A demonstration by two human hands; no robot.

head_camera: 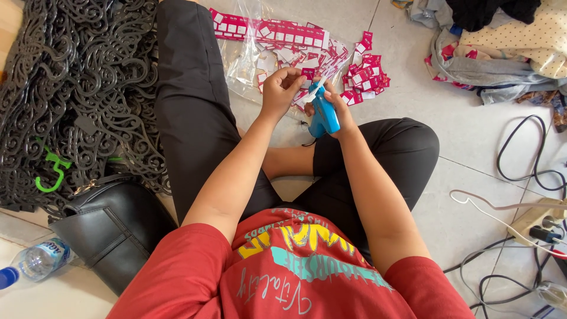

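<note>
Both bare forearms are reaching forward over the crossed legs, converging far ahead. The left hand [281, 88] is pinching, fingers curled and thumb pressed to fingertips. The right hand [332, 106] is clenching in a grip, knuckles up.

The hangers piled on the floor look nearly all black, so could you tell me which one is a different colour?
The green hanger lies on the left of the black hanger pile, just above the black bag; it alone is bright green.
</note>
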